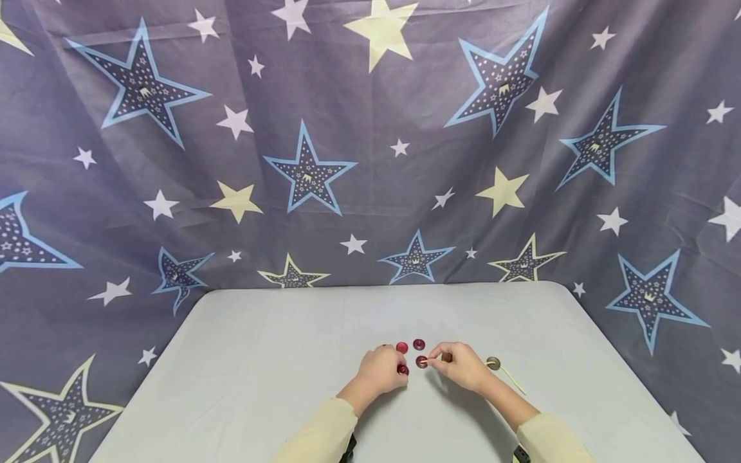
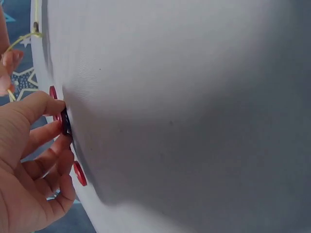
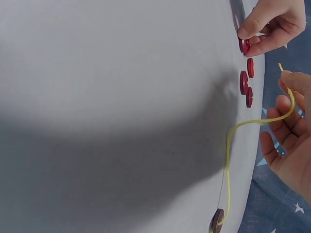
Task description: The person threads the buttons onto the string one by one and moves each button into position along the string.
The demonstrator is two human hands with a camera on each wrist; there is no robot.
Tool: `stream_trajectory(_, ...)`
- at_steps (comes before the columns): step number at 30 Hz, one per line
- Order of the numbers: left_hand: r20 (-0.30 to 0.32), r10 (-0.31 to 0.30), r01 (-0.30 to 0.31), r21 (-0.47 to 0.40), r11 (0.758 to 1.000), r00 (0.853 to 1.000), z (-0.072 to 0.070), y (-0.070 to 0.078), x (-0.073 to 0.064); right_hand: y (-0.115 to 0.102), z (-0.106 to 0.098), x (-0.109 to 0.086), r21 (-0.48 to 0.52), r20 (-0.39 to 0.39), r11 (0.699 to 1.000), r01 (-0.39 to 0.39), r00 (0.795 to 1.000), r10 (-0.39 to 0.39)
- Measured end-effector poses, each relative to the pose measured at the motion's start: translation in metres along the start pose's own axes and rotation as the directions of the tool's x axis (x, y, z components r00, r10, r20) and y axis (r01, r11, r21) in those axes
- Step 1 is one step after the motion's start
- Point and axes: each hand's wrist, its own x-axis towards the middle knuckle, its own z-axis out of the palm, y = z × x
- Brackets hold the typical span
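My left hand (image 1: 380, 370) pinches a dark red button (image 1: 402, 370) between thumb and finger, low over the table; whether the button touches the cloth I cannot tell. Its other fingers curl loosely in the left wrist view. Across from it, my right hand (image 1: 461, 366) pinches a yellow cord (image 3: 229, 155) near one end, and a short tip sticks out past the fingertips. The cord runs down to a brown button (image 1: 493, 363) and passes through it. Between the hands lie a bright red button (image 1: 402, 347), a dark red one (image 1: 419, 344) and a brownish-red one (image 1: 422, 362).
A pale grey cloth covers the table (image 1: 278, 360). Behind it and at both sides hangs a dark star-patterned curtain (image 1: 359, 244). A tail of cord (image 1: 514, 381) trails on the table to the right of the brown button.
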Motion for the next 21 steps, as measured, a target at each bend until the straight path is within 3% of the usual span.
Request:
stream_trajectory(9, -0.019, -0.013, 0.013, -0.023, 1.000, 1.000, -0.0047, 0.0008, 0.0017, -0.0005, -0.0031, 0.0006, 0.015, 0.002, 1.000, -0.001, 1.000, 0.001)
stream_trajectory(21, -0.096, -0.029, 0.005, -0.240, 0.971, 0.995, -0.0050, -0.0059, -0.0004, -0.0008, -0.0013, 0.0025, 0.026, 0.007, 1.000, 0.015, 1.000, -0.015)
